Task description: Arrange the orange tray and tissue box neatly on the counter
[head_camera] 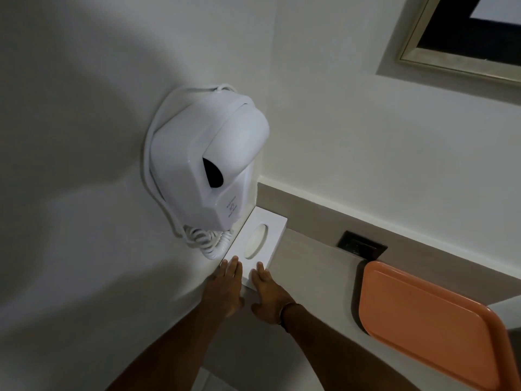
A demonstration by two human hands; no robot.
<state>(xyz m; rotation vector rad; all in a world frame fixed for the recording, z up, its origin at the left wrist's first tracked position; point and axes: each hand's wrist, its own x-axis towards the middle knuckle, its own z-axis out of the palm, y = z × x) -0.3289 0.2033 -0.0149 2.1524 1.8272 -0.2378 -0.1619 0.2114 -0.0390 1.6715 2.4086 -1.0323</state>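
A white tissue box (263, 230) with an oval opening on top lies on the beige counter (310, 266), pushed into the corner against the left wall. Both my hands rest flat on its near end, fingers pointing away. My left hand (227, 289) lies along the box's left edge by the wall. My right hand (267, 294) covers the near right corner. Neither hand wraps around the box. The orange tray (428, 323) lies flat on the counter to the right, with nothing on it, well apart from the box.
A white wall-mounted hair dryer (208, 162) with a coiled cord (208, 241) hangs just above the box's far end. A dark socket plate (362, 246) sits in the counter's back ledge. A framed mirror (462, 35) hangs at the upper right.
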